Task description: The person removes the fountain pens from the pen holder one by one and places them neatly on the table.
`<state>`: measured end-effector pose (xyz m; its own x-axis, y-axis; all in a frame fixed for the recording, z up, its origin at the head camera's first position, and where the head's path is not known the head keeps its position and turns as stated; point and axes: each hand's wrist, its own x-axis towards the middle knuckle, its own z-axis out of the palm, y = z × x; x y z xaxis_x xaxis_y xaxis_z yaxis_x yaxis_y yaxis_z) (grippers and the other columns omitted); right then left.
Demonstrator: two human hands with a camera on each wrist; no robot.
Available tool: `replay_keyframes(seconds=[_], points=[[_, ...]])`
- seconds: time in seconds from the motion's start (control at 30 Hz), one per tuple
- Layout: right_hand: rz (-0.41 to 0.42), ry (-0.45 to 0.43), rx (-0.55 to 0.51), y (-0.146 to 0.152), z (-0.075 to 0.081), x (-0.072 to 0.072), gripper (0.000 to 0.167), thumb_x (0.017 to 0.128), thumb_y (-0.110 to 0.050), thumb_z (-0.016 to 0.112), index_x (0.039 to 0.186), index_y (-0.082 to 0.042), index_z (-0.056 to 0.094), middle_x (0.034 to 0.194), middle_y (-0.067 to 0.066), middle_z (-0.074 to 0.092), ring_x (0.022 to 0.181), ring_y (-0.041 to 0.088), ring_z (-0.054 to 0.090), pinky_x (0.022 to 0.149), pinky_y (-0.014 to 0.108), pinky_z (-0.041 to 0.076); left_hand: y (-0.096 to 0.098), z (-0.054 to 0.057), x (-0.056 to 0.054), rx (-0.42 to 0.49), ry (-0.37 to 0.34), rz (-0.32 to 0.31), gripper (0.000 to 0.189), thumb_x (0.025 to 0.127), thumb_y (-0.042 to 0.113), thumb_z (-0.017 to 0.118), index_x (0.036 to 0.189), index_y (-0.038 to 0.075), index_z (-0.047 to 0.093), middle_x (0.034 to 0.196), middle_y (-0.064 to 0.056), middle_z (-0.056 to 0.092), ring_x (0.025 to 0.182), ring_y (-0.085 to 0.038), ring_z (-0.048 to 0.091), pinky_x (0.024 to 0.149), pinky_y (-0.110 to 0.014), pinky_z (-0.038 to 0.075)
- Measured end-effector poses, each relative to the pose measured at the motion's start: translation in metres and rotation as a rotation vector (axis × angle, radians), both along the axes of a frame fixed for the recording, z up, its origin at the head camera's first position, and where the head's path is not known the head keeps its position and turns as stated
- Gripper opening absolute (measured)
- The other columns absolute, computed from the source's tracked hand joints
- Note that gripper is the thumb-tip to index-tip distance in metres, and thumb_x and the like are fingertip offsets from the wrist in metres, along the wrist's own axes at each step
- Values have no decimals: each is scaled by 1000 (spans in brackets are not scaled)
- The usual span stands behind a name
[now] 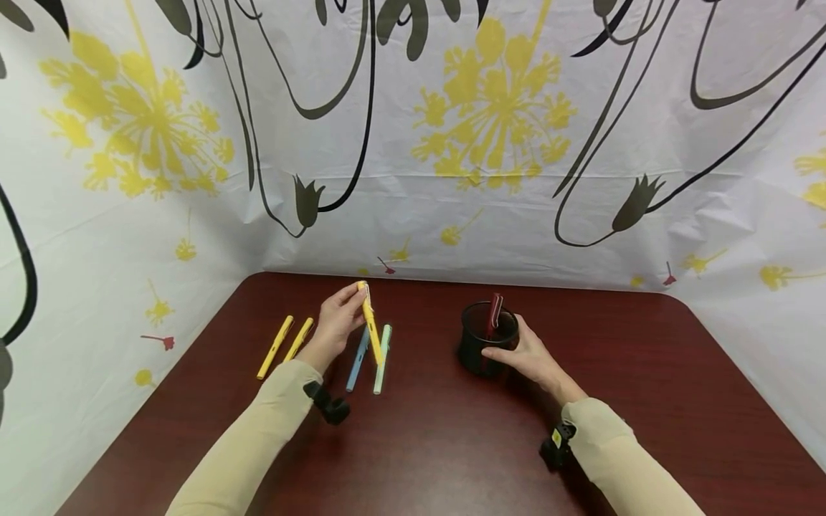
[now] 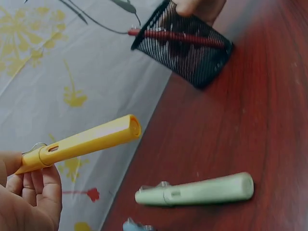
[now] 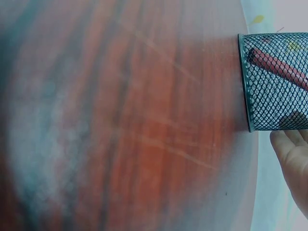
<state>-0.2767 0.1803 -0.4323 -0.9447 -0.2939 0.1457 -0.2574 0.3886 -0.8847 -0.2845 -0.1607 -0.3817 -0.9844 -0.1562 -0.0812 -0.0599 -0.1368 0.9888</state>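
My left hand [image 1: 338, 317] pinches a yellow pen [image 1: 371, 327] by its clip end, and the barrel slants down over the table. In the left wrist view the yellow pen [image 2: 91, 141] points its plain end away from the fingers. A light green pen [image 1: 382, 365] and a blue pen [image 1: 358, 360] lie just below it. My right hand [image 1: 530, 357] grips a black mesh pen cup [image 1: 474, 351] from its right side, thumb across the near wall. Inside the cup leans a dark red pen [image 1: 495, 312], which shows through the mesh in the right wrist view.
Two more yellow pens, one [image 1: 275, 347] farther left and one [image 1: 300, 338] partly behind the left forearm, lie on the dark red-brown table [image 1: 426, 444]. Behind the table hangs a white cloth [image 1: 400, 158] with yellow and grey flower prints.
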Motion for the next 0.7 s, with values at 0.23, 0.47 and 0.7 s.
replay_keyframes(seconds=[0.23, 0.47, 0.7], points=[[-12, -4, 2, -1, -1, 0, 80, 80, -18, 76, 143, -6, 28, 137, 20, 45, 129, 37, 39, 101, 60, 32, -16, -10, 3, -60, -52, -6, 43, 98, 23, 51, 140, 12, 46, 116, -7, 55, 84, -5, 57, 69, -19, 50], [-9, 2, 10, 0, 0, 1, 79, 80, -20, 76, 142, -7, 29, 136, 19, 46, 128, 35, 40, 102, 59, 32, -27, -15, 7, -85, -66, -10, 44, 97, 24, 53, 139, 10, 47, 104, 0, 59, 76, -1, 55, 64, -17, 48], [-1, 9, 0, -2, 2, 1, 79, 80, -20, 76, 142, -7, 30, 136, 19, 46, 127, 35, 41, 101, 58, 33, -45, -20, 12, -128, -82, -24, 46, 98, 25, 51, 141, 9, 44, 102, 2, 55, 76, -1, 53, 66, -19, 47]])
